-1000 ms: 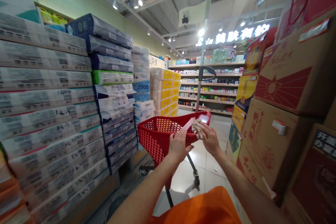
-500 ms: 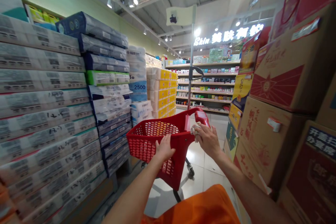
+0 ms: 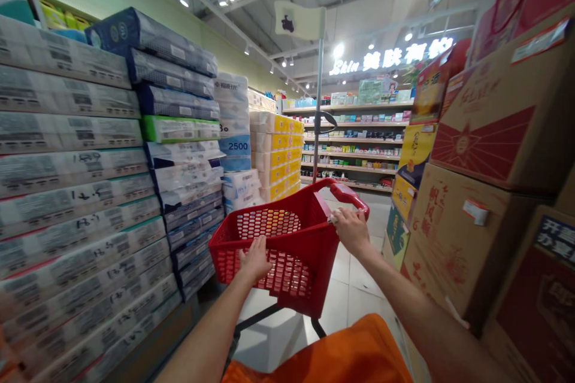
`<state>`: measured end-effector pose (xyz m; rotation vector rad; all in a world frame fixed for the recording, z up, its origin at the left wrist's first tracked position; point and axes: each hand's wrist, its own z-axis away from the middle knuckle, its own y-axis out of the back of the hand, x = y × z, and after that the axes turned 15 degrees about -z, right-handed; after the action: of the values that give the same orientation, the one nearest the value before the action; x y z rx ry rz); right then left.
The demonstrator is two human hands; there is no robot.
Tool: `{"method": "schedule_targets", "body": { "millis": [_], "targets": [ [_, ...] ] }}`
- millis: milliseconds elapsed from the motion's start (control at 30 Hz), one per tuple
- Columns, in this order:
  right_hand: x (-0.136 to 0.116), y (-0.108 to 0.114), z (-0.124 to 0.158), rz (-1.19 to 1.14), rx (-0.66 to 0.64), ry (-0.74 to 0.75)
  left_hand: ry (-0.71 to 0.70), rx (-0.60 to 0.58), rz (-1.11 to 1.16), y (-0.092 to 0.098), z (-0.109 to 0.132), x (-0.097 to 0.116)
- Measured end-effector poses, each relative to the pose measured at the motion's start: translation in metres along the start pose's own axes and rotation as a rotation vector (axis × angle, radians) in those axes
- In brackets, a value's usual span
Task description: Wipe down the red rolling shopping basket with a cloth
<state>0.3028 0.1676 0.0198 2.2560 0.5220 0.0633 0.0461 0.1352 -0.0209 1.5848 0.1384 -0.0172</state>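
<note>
A red shopping cart (image 3: 281,245) stands side-on before me, its basket walls pierced with many holes. My left hand (image 3: 257,260) is at the near side of the basket, just below the rim. Its fingers stretch forward and the thumb stands apart. At the cart's rear corner, by the red handle (image 3: 350,193), my right hand (image 3: 353,228) is closed on a small whitish cloth (image 3: 332,216), mostly hidden under the fingers. From the cart's back rises a pole (image 3: 318,90) with a pale flag (image 3: 300,20).
Wrapped packs (image 3: 76,161) form a tall stack on the left, beside toilet-paper packs (image 3: 233,114) and yellow-white bundles (image 3: 281,155). Cardboard boxes (image 3: 480,131) are piled close on the right. Stocked shelves (image 3: 354,140) stand at the back, beyond the tiled floor (image 3: 359,275).
The cart has turned, showing more of its near side, and its flag pole has shifted left. My left hand has moved left along the basket. The right hand keeps the cloth at the rear corner.
</note>
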Motion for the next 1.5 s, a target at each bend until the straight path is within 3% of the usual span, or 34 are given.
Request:
{"method": "schedule_targets", "body": {
  "millis": [167, 233, 400, 600, 767, 833, 900, 1067, 1133, 1267, 1367, 1467, 1500],
  "targets": [
    [-0.022, -0.016, -0.001, -0.031, -0.110, 0.180, -0.017, 0.011, -0.062, -0.008, 0.002, -0.002],
    [-0.017, -0.013, -0.006, -0.039, -0.132, 0.212, -0.010, 0.010, -0.068, -0.009, 0.004, -0.002],
    [0.016, 0.002, -0.016, -0.013, -0.012, -0.008, -0.029, 0.035, -0.086, -0.011, 0.011, -0.007],
    [0.005, -0.024, 0.004, -0.088, 0.005, 0.330, 0.001, 0.015, -0.100, -0.011, 0.015, -0.011],
    [0.033, -0.013, -0.003, -0.052, 0.182, 0.217, 0.004, 0.034, -0.111, -0.011, 0.016, -0.015],
    [0.040, -0.018, 0.007, -0.076, 0.262, 0.233, 0.015, 0.082, -0.108, -0.015, 0.018, -0.010],
    [0.035, -0.036, 0.033, -0.116, 0.303, 0.273, 0.000, 0.144, -0.102, -0.022, 0.023, 0.000],
    [0.004, -0.091, 0.110, -0.223, 0.182, 0.399, -0.193, 0.219, -0.100, -0.043, 0.039, 0.033],
    [-0.002, -0.089, 0.111, -0.255, 0.213, 0.392, -0.231, 0.218, -0.093, -0.048, 0.042, 0.040],
    [-0.004, -0.058, 0.070, -0.263, 0.409, 0.212, -0.216, 0.197, -0.101, -0.050, 0.045, 0.047],
    [-0.010, -0.064, 0.064, -0.252, 0.263, 0.209, -0.223, 0.190, -0.097, -0.049, 0.048, 0.049],
    [-0.021, -0.094, 0.097, -0.269, -0.051, 0.340, -0.242, 0.186, -0.090, -0.052, 0.052, 0.046],
    [-0.024, -0.102, 0.107, -0.274, -0.090, 0.363, -0.239, 0.182, -0.087, -0.054, 0.053, 0.044]
  ]
}}
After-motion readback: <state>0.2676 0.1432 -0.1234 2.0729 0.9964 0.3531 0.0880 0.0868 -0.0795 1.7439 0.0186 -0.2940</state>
